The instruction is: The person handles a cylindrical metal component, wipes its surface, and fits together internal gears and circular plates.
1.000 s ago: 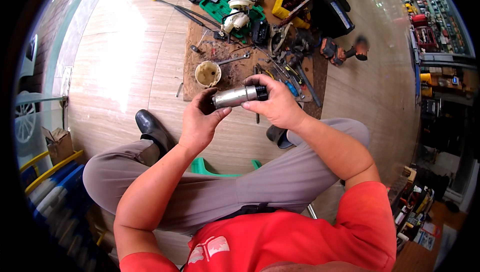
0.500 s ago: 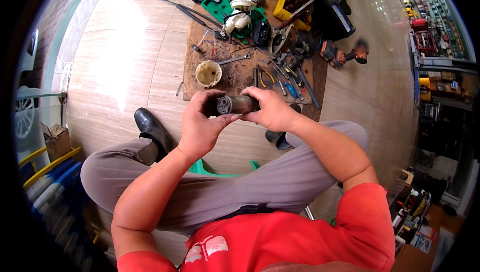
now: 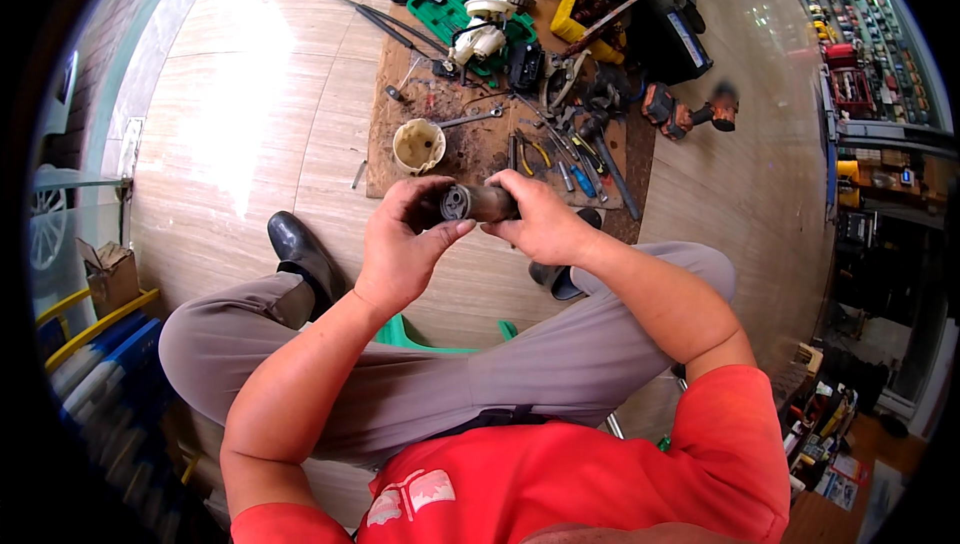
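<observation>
Between my hands, just below the worn board (image 3: 395, 104), is a metal cylinder (image 3: 470, 204), tilted so that its end face with ports shows. My left hand (image 3: 405, 244) grips it at that end with thumb and fingers, and my right hand (image 3: 540, 224) is wrapped round its other end. Just beyond them a white tub (image 3: 418, 149) with a dirty inside sits on the board, with a wrench (image 3: 470, 118) beside it and pliers (image 3: 535, 149) and screwdrivers (image 3: 585, 179) to the right.
A green tool case (image 3: 430, 14), a white plastic assembly (image 3: 475, 44), a yellow bin (image 3: 580, 24) and black crates (image 3: 675, 39) stand at the back. An orange-and-black drill (image 3: 670, 109) lies right of the board. A green stool (image 3: 400, 334) is under my legs. Shelves of goods (image 3: 860, 34) line the right.
The cylinder has turned from lying side-on to showing its end face toward me, and has shifted slightly right. Both my hands have moved with it, still gripping it.
</observation>
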Tool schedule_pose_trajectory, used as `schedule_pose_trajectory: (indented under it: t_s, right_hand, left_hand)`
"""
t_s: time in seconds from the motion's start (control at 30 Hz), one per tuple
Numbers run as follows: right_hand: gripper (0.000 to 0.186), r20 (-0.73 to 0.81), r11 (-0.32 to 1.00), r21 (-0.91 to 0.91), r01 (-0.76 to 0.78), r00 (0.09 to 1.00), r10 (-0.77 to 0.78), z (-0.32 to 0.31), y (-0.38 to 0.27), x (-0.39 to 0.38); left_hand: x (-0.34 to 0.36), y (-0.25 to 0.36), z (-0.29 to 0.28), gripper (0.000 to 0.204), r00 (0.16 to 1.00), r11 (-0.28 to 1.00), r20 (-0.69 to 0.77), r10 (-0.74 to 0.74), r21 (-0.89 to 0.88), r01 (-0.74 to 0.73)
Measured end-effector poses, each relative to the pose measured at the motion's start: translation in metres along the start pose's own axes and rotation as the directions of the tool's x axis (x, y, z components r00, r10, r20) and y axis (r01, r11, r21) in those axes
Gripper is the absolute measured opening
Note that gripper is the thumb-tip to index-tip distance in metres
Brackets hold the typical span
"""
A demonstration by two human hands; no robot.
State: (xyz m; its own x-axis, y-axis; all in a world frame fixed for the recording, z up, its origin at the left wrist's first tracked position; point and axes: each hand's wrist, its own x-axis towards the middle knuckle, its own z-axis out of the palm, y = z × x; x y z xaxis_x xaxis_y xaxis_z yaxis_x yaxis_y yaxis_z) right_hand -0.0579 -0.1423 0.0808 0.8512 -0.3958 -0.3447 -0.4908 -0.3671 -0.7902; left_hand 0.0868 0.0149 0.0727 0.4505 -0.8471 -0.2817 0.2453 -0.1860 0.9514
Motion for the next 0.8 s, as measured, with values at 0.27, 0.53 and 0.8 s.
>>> schedule_pose_trajectory:
  t_s: [0.27, 0.53, 0.8]
  right_hand:
    - [0.038, -0.065, 0.984, 0.170, 0.055, 0.997, -0.044, -0.005, -0.013, -0.002]
    - [0.037, -0.034, 0.985, 0.172, 0.021, 0.999, -0.015, -0.004, -0.009, -0.005]
    - [0.040, -0.004, 0.995, 0.095, 0.011, 1.000, -0.010, 0.010, 0.006, -0.006]
  left_hand:
    - [0.006, -0.003, 0.003, 0.072, 0.992, 0.986, 0.081, -0.095, -0.129, 0.105]
    - [0.008, -0.009, 0.002, 0.063, 0.982, 0.987, 0.167, -0.093, -0.113, 0.113]
    - [0.000, -0.008, 0.003, 0.046, 0.995, 1.000, 0.101, -0.008, -0.023, 0.010]
